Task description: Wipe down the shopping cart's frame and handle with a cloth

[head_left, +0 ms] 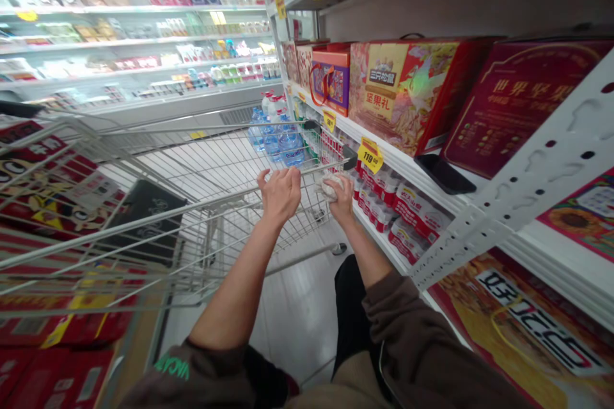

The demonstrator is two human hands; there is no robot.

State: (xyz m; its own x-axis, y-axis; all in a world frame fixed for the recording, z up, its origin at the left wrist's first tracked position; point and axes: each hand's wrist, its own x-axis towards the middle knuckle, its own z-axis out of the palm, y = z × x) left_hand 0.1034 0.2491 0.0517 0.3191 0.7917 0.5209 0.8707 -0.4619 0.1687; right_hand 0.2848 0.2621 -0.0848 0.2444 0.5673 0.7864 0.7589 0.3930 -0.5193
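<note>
A wire shopping cart [230, 195] stands across the aisle in front of me. My left hand [283, 192] is closed over the near top rail of its basket. Just to the right, my right hand [341, 195] has its fingers closed on a crumpled whitish cloth [329, 186], beside the cart's black corner piece [350, 158]. Whether the cloth touches the rail I cannot tell. A black flat thing [151, 217] with faint lettering shows through the wires on the left.
Shelves on the right hold a red nut gift box [403, 89], a purple gift box [332, 80] and a dark phone-like thing [444, 172]. Shrink-wrapped bottles [412, 211] sit below. Large water bottles [283, 140] stand past the cart, before a refrigerated display [144, 99]. Red packages [43, 185] line the left.
</note>
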